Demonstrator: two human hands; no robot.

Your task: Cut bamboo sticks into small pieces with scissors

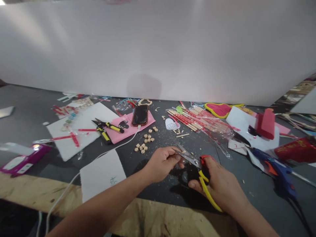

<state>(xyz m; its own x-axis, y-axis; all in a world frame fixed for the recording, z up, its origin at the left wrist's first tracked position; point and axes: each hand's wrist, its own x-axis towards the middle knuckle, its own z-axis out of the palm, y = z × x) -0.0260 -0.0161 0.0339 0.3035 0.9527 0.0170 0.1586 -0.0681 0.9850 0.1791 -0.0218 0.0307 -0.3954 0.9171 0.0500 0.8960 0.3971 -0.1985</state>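
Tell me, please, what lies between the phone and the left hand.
The head view shows the white cable's end, the pink sheet's near edge, small pale clusters and scattered crumbs between the phone and the left hand.

Nothing we can read with certainty. Clock centred on the view: at 8 o'clock, we note green handwritten marks (113, 180) on a white sheet (98, 174), figures or characters, we cannot tell which. Just past 3 o'clock, we see gold marks (301, 143) on a red object (287, 153), too blurred for us to make out.
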